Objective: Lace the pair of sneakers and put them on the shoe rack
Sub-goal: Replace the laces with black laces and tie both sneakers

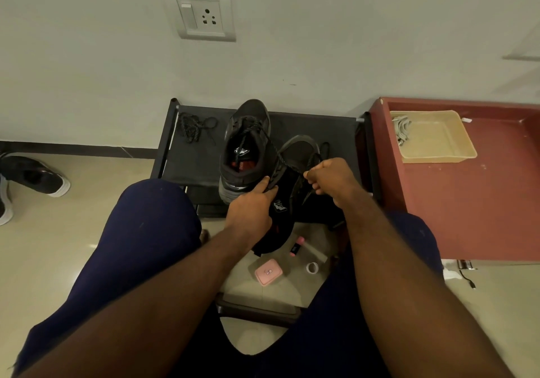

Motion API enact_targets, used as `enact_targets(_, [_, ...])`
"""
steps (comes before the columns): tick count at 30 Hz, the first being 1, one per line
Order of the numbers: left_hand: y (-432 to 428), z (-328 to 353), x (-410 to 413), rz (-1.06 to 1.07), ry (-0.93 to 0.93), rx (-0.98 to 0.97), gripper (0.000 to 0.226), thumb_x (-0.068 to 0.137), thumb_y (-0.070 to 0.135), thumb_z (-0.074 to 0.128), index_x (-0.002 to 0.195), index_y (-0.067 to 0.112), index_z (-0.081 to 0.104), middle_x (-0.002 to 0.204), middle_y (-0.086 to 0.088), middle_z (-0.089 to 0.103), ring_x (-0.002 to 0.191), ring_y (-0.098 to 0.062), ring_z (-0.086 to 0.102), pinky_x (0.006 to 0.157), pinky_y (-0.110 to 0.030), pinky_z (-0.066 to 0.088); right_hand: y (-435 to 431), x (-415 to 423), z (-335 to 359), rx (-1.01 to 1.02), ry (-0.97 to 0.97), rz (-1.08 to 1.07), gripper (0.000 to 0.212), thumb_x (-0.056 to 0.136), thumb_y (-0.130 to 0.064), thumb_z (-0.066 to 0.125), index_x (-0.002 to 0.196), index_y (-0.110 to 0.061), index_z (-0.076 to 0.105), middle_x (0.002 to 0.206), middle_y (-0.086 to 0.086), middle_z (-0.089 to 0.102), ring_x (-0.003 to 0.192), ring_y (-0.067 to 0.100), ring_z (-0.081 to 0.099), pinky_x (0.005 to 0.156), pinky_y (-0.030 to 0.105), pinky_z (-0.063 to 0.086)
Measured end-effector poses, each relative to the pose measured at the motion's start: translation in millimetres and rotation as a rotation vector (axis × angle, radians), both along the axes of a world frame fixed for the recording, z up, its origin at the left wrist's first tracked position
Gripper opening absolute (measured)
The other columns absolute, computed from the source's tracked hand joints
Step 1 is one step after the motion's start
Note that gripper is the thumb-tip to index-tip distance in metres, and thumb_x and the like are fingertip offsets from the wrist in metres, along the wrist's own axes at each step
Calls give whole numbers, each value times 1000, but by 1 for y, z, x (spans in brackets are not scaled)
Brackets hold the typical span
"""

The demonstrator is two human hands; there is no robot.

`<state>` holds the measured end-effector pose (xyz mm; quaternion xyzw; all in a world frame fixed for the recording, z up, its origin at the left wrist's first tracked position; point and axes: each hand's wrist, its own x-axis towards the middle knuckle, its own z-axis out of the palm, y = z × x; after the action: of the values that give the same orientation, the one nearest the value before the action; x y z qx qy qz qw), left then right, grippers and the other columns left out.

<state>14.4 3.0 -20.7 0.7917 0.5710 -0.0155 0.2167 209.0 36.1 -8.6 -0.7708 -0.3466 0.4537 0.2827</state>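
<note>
My left hand point(251, 211) grips the near sneaker point(281, 208); my right hand point(330, 179) pinches a lace point(282, 158) taut above the shoe rack point(198, 158).

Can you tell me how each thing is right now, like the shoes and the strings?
Rack sneaker: upright on the rack, laces in.
Held sneaker: off the rack, left hand grips it.
Lace: stretched, right hand pinches it.
Spare lace: loose heap on the rack.
Socket: nothing plugged in.
Pink case: shut, on the floor.
</note>
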Motion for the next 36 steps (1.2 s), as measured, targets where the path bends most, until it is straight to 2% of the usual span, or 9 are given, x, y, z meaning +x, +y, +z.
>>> enact_targets(4, [-1,1,0,-1,-10,-10,71,86,4,55,150,31,38,163,11,18,123,-27,56,91,-40,54,0,0,-1,-110,43,9,14,91,-9,68,79,-4,63,68,8,60,54,14,53,49,25,46])
enact_targets(7, [-2,2,0,0,-13,-4,71,87,3,55,150,31,38,163,11,18,124,-27,56,93,-40,53,-1,-2,0,-173,77,9,8,93,-12,62,89,-5,62,71,9,60,55,17,54,50,27,47])
enact_targets(14, [-2,1,-1,-10,-12,-6,70,86,3,54,149,29,40,163,10,20,124,-28,55,95,-40,52,-3,-4,3,-178,-39,118,11,92,-16,57,90,-7,62,84,15,69,67,24,66,59,32,56])
enact_targets(17, [-1,2,-1,-3,-10,-7,70,86,4,54,149,30,40,163,10,20,124,-27,55,95,-40,52,-6,-6,1,-176,18,45,20,94,-19,61,100,-1,61,89,20,69,72,29,70,63,35,60])
enact_targets(19, [-1,3,0,3,-6,-9,69,87,4,53,150,30,39,163,10,21,124,-28,55,94,-40,52,-8,-7,1,-195,46,26,31,94,-28,66,102,2,61,89,19,68,75,30,70,64,36,61])
enact_targets(22, [-2,4,1,5,-3,-9,68,87,5,52,150,29,39,163,8,21,123,-31,55,95,-41,51,-11,-9,2,-255,45,94,36,92,-36,70,101,-3,59,91,17,66,80,30,70,64,37,60])
enact_targets(26, [-1,4,1,3,-17,-24,68,87,4,52,150,28,39,163,6,22,124,-32,55,97,-43,50,-13,-16,3,-226,-62,174,28,99,-31,62,97,-3,58,89,17,68,80,32,72,63,37,60])
enact_targets(31, [0,0,0,13,-18,-33,70,87,5,52,151,29,38,163,7,21,128,-31,52,99,-42,49,-18,-22,1,-157,-44,116,16,100,-15,57,87,-6,52,74,14,58,59,22,57,52,31,49])
enact_targets(36, [0,-2,1,43,-69,-45,69,86,5,54,150,26,39,162,3,25,133,-30,48,104,-43,46,-20,-19,4,-58,-242,121,28,87,-16,64,61,-8,58,66,16,70,60,31,70,65,44,61])
